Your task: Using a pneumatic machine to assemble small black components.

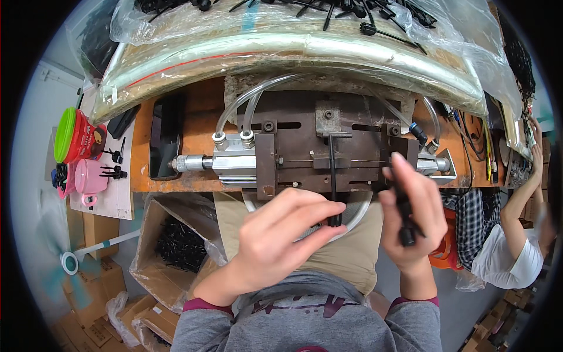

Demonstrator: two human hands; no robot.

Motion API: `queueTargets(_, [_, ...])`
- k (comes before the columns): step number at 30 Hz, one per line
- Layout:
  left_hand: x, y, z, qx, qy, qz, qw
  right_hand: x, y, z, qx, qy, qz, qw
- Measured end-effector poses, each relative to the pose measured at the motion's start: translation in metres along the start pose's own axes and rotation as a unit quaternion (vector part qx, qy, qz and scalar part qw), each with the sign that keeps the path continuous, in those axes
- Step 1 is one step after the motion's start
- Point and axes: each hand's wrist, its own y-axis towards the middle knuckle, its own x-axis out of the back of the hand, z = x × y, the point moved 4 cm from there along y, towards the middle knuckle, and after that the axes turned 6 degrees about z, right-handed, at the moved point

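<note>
My left hand [272,232] pinches the lower end of a thin black plastic rod [333,182] between thumb and fingers. The rod points away from me, across the middle of a dark metal fixture [296,114], and its far end reaches a small steel block [328,120]. My right hand [425,214], smeared by motion, is curled around a black plastic piece [404,214] just right of the fixture's near edge. Its fingers partly hide that piece. Silver air cylinders [234,159] with clear hoses [237,105] flank the fixture.
Behind the fixture, a plastic-wrapped ledge [293,50] carries many black parts [369,28]. A phone [166,135] lies on the wooden bench at left, near a pink cup [91,178]. Below left stands a carton [158,252] of black pieces. Another person [510,252] sits at right.
</note>
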Motion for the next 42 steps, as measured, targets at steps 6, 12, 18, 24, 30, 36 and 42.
queueTargets(6, [-0.033, -0.01, 0.015, -0.048, 0.226, 0.008, 0.973, 0.006, -0.017, -0.004, -0.142, 0.035, -0.003, 0.989])
queueTargets(12, [-0.041, -0.002, 0.015, -0.052, 0.319, 0.025, 0.946, 0.004, -0.026, -0.003, -0.168, 0.035, 0.007, 0.985])
queueTargets(18, [-0.039, 0.001, 0.014, -0.04, 0.327, 0.042, 0.943, 0.001, -0.032, -0.001, -0.141, -0.005, 0.016, 0.99])
queueTargets(24, [-0.035, 0.001, 0.014, -0.033, 0.281, 0.048, 0.958, -0.007, -0.037, 0.001, -0.112, -0.037, 0.003, 0.993])
queueTargets(30, [-0.026, 0.001, -0.001, -0.044, -0.033, -0.007, 0.998, -0.024, -0.04, 0.007, -0.023, -0.027, 0.021, 0.999])
queueTargets(36, [-0.023, -0.003, 0.001, -0.08, 0.004, 0.012, 0.997, -0.03, -0.042, 0.012, -0.05, 0.05, 0.067, 0.995])
queueTargets(42, [-0.018, -0.009, 0.007, -0.078, 0.122, 0.032, 0.989, -0.022, -0.047, -0.002, -0.184, 0.133, 0.016, 0.974])
